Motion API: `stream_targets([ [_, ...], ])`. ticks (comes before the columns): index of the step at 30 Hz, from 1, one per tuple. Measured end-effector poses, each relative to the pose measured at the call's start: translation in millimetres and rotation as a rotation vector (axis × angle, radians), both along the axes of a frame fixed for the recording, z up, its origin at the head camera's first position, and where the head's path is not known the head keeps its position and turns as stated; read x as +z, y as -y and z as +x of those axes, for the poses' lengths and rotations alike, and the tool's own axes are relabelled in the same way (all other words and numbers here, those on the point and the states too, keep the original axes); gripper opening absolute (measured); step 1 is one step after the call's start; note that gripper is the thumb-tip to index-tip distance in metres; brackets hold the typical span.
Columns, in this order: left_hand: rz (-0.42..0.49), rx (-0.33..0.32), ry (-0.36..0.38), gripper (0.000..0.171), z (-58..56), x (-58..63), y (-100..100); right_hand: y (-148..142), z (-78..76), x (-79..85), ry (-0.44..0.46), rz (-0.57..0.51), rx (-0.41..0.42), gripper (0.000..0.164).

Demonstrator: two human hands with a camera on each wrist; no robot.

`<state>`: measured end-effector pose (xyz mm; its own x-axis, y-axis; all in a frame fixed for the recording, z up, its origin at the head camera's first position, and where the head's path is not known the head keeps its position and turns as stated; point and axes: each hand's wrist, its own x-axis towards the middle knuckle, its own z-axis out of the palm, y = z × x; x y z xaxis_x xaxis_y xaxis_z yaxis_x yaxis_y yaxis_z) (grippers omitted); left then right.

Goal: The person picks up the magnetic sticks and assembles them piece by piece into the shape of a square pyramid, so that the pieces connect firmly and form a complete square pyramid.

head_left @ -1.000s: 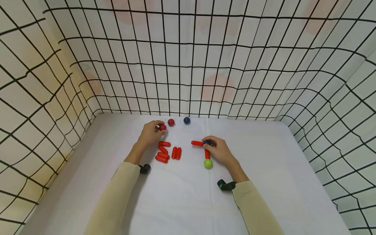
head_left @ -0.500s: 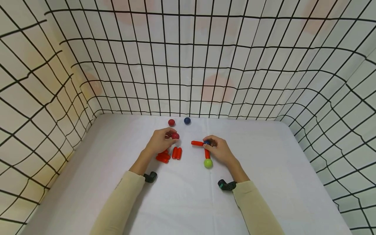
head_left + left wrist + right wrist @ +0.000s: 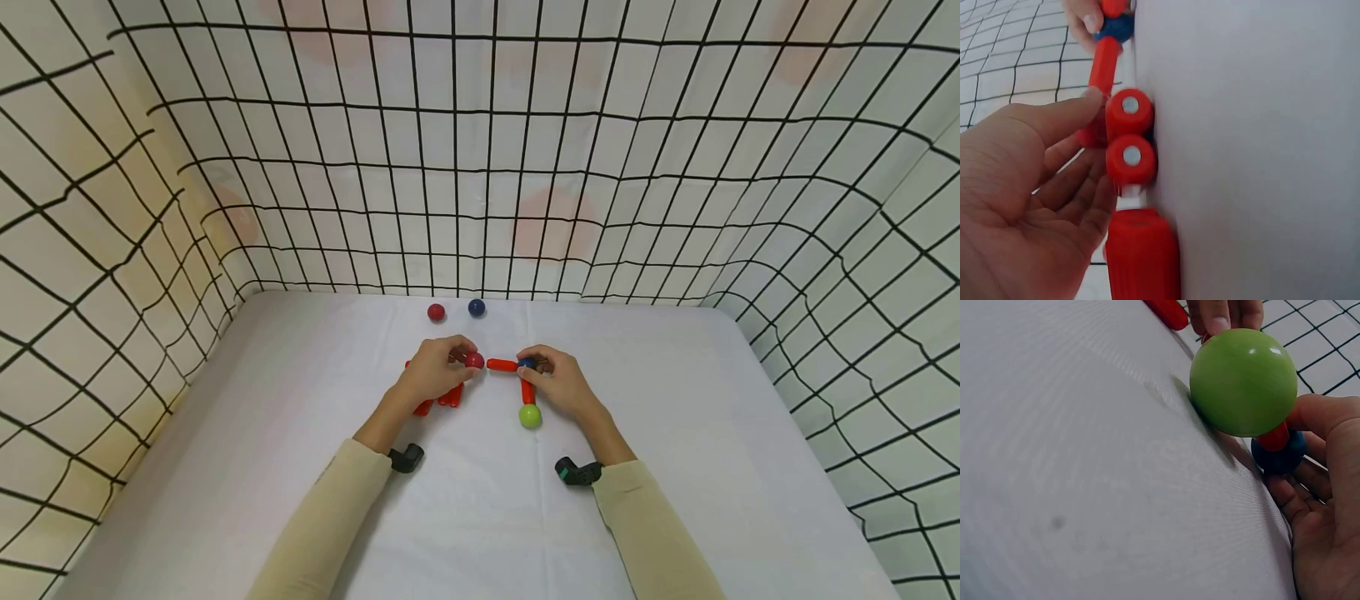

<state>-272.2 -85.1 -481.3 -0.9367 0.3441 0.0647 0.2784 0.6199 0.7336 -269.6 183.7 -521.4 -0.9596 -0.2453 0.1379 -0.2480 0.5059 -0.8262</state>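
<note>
My left hand pinches a red ball just left of a red rod; I cannot tell whether ball and rod touch. That rod runs sideways from a dark blue ball, which my right hand grips between thumb and fingers. A second red rod leads from the blue ball toward me and ends in a green ball. In the right wrist view the green ball partly covers this rod. Beneath my left hand lie several loose red rods, partly hidden; silver discs show on rod ends in the left wrist view.
Another red ball and a dark blue ball rest near the table's back edge. White cloth covers the table. A black wire grid stands along the back and both sides.
My left hand has carried the red ball from the back left, rightward and toward me, up to the sideways rod's end. The right hand keeps its hold on the blue ball.
</note>
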Motion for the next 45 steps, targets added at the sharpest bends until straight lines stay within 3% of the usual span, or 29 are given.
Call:
stream_targets([
  [9,-0.033,-0.020,0.043,0.034,0.2,-2.2,-5,-1,0.2,-1.0,-0.006,-0.017,0.015,0.028],
  [19,-0.025,-0.043,0.010,0.038,-1.6,-9.0,-6,1,-0.1,-5.2,-0.022,0.000,0.044,0.024],
  [22,-0.012,-0.021,0.008,0.039,-0.5,-8.8,-3,3,0.5,-5.1,-0.018,-0.002,0.039,0.020],
  [31,0.007,0.110,-0.006,0.031,-4.8,-3.1,26,6,4.9,2.2,0.047,0.035,-0.056,0.018],
  [36,0.002,0.169,-0.005,0.029,-5.9,0.4,51,1,8.1,3.9,0.026,0.077,-0.074,0.018],
  [41,-0.028,0.159,0.023,0.030,-3.2,0.0,71,-3,14.0,4.4,-0.016,0.102,-0.083,0.019],
  [45,-0.088,0.105,0.022,0.032,-0.4,-1.2,78,-6,16.7,3.2,-0.041,0.110,-0.074,0.021],
])
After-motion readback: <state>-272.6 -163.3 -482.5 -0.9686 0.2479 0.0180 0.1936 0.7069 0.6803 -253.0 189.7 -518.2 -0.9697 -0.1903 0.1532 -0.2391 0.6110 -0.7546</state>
